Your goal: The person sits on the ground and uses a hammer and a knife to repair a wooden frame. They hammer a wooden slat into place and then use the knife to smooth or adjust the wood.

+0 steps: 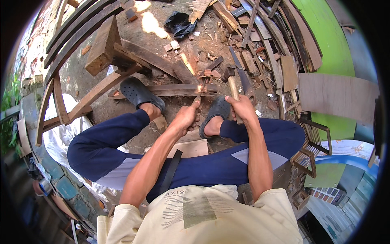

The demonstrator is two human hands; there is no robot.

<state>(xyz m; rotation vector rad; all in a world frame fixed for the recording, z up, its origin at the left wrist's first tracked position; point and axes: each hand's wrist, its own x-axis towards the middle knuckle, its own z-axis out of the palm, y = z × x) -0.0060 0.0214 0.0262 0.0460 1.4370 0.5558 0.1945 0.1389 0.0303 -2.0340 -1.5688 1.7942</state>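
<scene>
2 tools, gripped apart: chisel (pixel 198 98) in left hand (pixel 187 116), hammer (pixel 234 88) in right hand (pixel 244 109); shirt (pixel 252 219) bears dark lettering (pixel 176 192).

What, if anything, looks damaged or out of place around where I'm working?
Wood scraps lie strewn haphazardly beyond the right clog. Farther off, a crumpled black plastic bag looks like stray litter, beside a board whose jagged end appears broken.

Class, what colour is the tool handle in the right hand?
The handle is light tan; head view shows best.
</scene>
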